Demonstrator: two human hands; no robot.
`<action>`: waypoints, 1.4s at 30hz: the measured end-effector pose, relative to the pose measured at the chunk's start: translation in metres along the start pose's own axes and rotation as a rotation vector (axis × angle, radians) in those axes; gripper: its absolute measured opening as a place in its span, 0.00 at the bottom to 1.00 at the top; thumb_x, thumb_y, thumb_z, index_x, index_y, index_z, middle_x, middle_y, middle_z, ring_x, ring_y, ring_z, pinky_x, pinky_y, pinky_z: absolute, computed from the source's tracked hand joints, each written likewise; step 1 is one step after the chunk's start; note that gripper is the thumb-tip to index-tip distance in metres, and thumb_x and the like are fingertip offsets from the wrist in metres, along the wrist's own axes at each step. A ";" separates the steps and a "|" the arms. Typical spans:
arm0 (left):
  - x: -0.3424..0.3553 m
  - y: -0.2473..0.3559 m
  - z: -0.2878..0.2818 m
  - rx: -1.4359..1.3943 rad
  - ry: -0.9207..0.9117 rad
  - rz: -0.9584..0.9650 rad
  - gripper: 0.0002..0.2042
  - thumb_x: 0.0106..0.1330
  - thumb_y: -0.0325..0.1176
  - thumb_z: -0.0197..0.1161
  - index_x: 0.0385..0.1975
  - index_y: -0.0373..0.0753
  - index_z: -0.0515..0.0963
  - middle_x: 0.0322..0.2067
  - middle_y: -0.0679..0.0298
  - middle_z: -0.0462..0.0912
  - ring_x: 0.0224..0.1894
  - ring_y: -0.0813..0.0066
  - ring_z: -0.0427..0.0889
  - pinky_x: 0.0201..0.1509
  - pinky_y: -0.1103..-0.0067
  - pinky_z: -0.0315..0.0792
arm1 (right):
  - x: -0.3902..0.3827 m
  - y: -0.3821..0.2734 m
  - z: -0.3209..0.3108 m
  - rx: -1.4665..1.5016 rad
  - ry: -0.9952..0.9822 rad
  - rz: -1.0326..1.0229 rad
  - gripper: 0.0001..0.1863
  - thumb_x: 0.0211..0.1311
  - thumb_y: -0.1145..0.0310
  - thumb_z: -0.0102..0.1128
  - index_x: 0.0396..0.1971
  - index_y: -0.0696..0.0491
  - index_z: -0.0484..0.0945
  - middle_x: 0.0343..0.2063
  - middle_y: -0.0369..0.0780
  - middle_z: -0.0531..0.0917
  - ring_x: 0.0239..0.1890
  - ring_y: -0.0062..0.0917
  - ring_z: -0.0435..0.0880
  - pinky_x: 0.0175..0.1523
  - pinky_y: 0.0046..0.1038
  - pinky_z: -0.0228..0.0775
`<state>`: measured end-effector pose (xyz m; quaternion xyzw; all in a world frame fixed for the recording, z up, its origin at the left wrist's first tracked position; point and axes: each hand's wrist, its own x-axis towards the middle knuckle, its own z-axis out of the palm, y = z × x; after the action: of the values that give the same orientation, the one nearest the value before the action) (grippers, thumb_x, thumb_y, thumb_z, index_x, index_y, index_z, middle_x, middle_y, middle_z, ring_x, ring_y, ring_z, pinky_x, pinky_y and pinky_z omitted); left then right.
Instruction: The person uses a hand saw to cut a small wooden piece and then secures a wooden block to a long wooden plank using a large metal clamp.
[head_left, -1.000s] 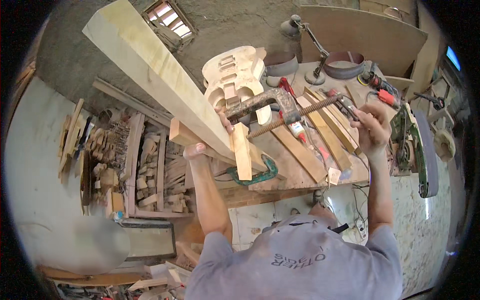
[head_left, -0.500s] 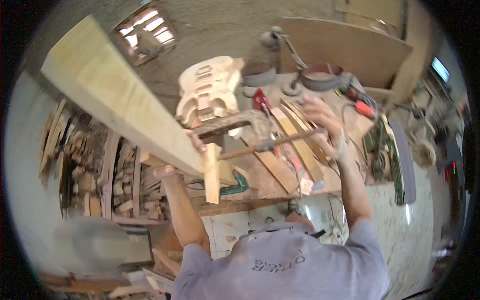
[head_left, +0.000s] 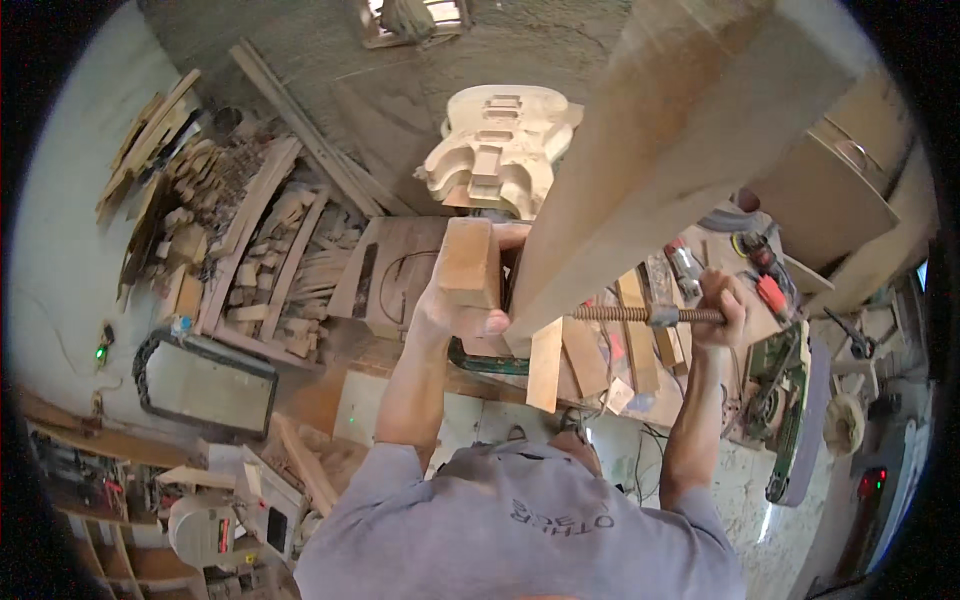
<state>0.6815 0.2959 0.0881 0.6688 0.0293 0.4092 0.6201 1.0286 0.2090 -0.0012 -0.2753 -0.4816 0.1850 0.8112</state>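
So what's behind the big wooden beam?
Past the right edge of the big wooden beam, a brown board and a red-and-black tool show; whatever lies directly behind it is covered.

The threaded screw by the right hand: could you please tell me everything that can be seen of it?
The screw looks like rust-brown metal, a straight rod with ridged thread. It runs nearly level across the picture, a grey collar around it near its visible middle. The right hand closes around its right end. Its left end reaches the edge of the beam in view; whether they touch cannot be told.
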 end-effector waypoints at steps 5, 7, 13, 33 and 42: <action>0.024 0.000 0.012 0.148 0.008 0.060 0.42 0.39 0.49 0.78 0.54 0.26 0.76 0.44 0.56 0.83 0.47 0.71 0.81 0.55 0.73 0.72 | 0.005 -0.010 -0.021 -0.051 0.078 0.301 0.17 0.50 0.63 0.53 0.11 0.51 0.57 0.13 0.35 0.59 0.18 0.22 0.56 0.27 0.27 0.49; 0.027 -0.006 0.018 0.171 0.005 0.121 0.39 0.38 0.45 0.76 0.52 0.26 0.77 0.41 0.55 0.84 0.43 0.71 0.83 0.51 0.75 0.74 | 0.000 -0.025 -0.021 -0.081 0.109 0.392 0.16 0.50 0.64 0.52 0.11 0.51 0.58 0.13 0.35 0.59 0.18 0.22 0.57 0.27 0.25 0.51; 0.035 0.006 0.069 0.324 -0.148 0.364 0.31 0.38 0.36 0.72 0.47 0.30 0.77 0.37 0.53 0.83 0.38 0.58 0.85 0.45 0.70 0.78 | 0.012 -0.089 0.000 -0.195 0.384 1.011 0.13 0.56 0.61 0.52 0.18 0.49 0.64 0.15 0.33 0.64 0.19 0.20 0.62 0.28 0.24 0.55; 0.061 -0.032 -0.097 -0.019 0.235 -0.047 0.41 0.42 0.47 0.71 0.57 0.25 0.71 0.41 0.50 0.83 0.43 0.61 0.85 0.48 0.69 0.82 | -0.012 -0.037 0.034 -0.458 0.036 0.661 0.19 0.76 0.65 0.51 0.58 0.61 0.73 0.30 0.36 0.81 0.28 0.14 0.77 0.36 0.17 0.72; 0.066 -0.016 -0.059 -0.103 0.093 -0.062 0.39 0.43 0.49 0.67 0.54 0.26 0.72 0.40 0.48 0.83 0.41 0.59 0.86 0.48 0.71 0.80 | -0.029 -0.028 0.032 -0.468 0.297 0.536 0.14 0.72 0.63 0.59 0.28 0.55 0.75 0.23 0.32 0.79 0.23 0.12 0.75 0.31 0.18 0.69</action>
<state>0.6987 0.3830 0.1022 0.6148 0.0578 0.4215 0.6641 0.9883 0.1796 0.0086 -0.5931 -0.2988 0.2337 0.7101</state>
